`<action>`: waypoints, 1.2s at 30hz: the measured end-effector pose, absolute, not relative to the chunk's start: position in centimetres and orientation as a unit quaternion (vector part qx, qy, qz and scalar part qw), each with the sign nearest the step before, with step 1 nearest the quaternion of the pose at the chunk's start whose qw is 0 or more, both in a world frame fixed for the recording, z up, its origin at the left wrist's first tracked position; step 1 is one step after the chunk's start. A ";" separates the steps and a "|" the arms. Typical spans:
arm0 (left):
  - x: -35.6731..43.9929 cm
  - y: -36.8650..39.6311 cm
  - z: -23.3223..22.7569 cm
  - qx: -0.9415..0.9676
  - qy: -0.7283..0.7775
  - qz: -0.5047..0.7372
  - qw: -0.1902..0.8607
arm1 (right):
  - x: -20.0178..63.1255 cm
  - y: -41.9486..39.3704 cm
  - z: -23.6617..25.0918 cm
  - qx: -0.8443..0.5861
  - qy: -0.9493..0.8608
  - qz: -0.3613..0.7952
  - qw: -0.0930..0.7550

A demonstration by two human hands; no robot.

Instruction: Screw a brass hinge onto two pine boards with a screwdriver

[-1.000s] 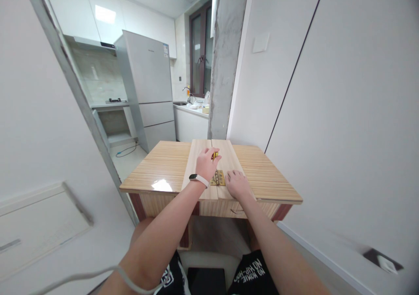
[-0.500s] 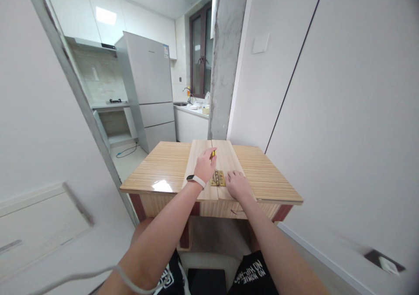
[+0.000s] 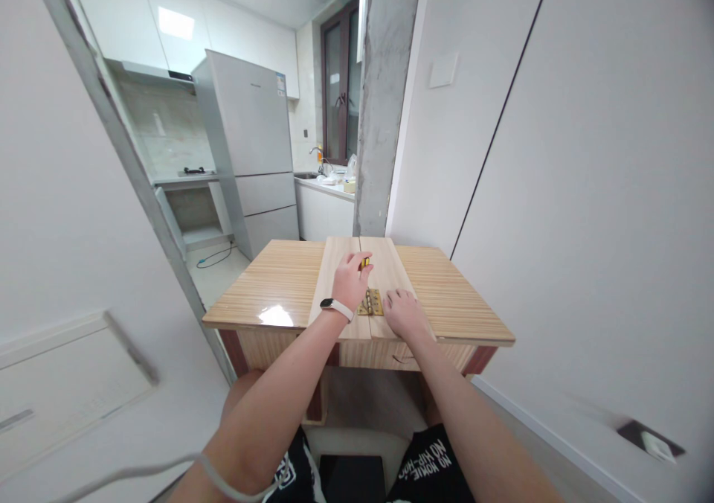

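Two pale wooden boards (image 3: 384, 261) lie side by side on the table, a narrow seam between them. A brass-coloured hinge (image 3: 375, 302) lies flat across the seam toward their near end. Above the boards, my left hand (image 3: 349, 283) is closed on a small yellow and black object (image 3: 365, 262) held between thumb and fingers; the fingers hide most of it, so its kind is unclear. My right hand (image 3: 406, 314) rests on the right board with fingers spread a little, the fingertips just right of the hinge.
The boards lie on a glossy striped wooden table (image 3: 446, 291) with a drawer (image 3: 379, 356) at its front. A white wall (image 3: 585, 190) stands to the right. Beyond the table are a concrete pillar (image 3: 384, 116), a grey fridge (image 3: 251, 131) and a sink counter (image 3: 326, 183). A pale cable (image 3: 139, 467) crosses the lower left.
My left hand has turned slightly, and the yellow and black object shows a little farther right between its fingers. My right hand stays beside the hinge.
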State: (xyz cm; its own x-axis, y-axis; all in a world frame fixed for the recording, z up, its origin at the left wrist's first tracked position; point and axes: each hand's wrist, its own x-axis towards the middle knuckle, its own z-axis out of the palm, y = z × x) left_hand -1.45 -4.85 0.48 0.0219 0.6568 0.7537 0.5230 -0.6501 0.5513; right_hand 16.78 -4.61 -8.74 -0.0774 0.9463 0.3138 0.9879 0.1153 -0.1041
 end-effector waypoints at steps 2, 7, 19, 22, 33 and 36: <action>-1.5 -4.8 0.4 0.720 0.405 0.561 0.060 | 16.8 -4.6 -8.7 -0.664 -0.729 -0.067 0.150; -1.6 -4.5 0.1 0.738 0.378 0.555 0.066 | 16.8 -4.7 -8.8 -0.663 -0.731 -0.069 0.148; -1.5 -5.0 0.3 0.726 0.384 0.569 0.035 | 16.9 -4.4 -9.0 -0.659 -0.732 -0.072 0.155; -1.4 -5.2 0.4 0.720 0.386 0.575 0.040 | 16.8 -4.4 -9.0 -0.659 -0.733 -0.067 0.155; -1.7 -4.9 0.0 0.701 0.398 0.590 0.054 | 17.0 -4.5 -9.0 -0.658 -0.733 -0.067 0.159; -1.9 -4.8 -0.1 0.711 0.395 0.579 0.056 | 17.1 -4.4 -9.1 -0.660 -0.732 -0.063 0.154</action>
State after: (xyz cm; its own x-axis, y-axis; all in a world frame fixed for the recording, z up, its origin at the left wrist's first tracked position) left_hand -1.91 -4.84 -0.10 0.0167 0.6269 0.7789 0.4963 -0.6815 0.5379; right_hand 17.10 -4.40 -9.13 -0.0805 0.9480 0.3079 0.9866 0.1198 -0.1108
